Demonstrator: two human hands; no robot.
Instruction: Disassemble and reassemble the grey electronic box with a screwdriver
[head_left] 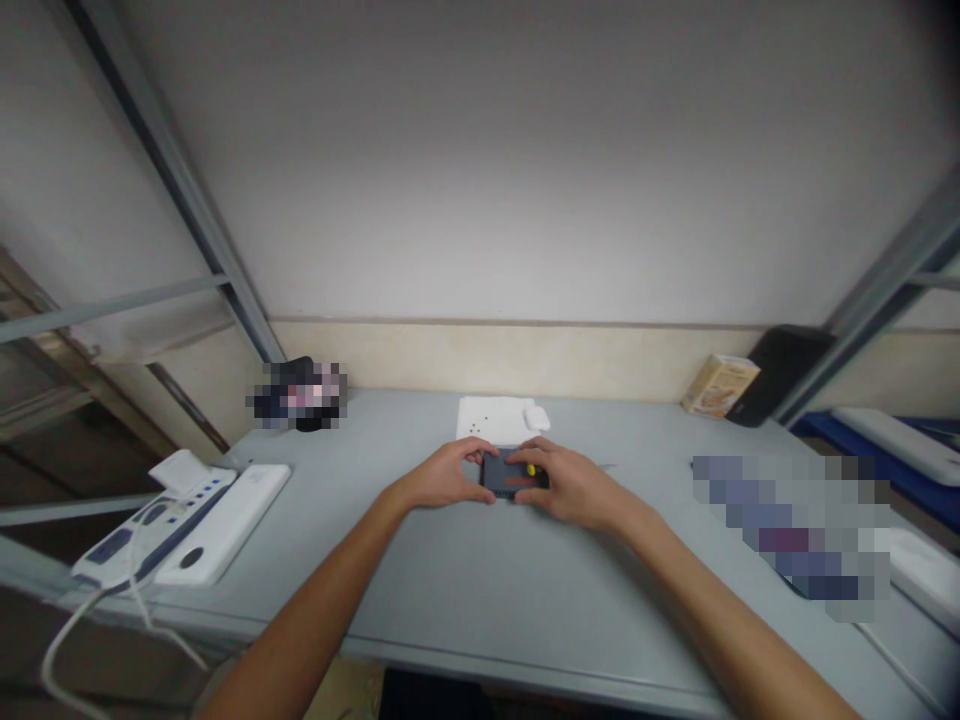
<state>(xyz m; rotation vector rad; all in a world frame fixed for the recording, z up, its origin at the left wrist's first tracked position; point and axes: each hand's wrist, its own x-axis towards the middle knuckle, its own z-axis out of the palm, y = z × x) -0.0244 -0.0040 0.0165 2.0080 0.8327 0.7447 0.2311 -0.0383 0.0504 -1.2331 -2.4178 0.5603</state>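
Note:
A small dark grey rectangular box with a reddish marking sits on the table, in the middle of the view. My left hand is closed around its left end, thumb at the near edge and fingers at the far edge. My right hand grips the right end in the same way, covering part of the box. A small yellow piece shows among the right fingers; its kind is unclear. Just beyond the box lies a white sheet with several small dark dots and a rounded white object on it.
On the grey table, a white power strip and a flat white device lie at left with cables. A blurred dark item stands back left. Back right are a small carton and a black case; another blurred item lies right.

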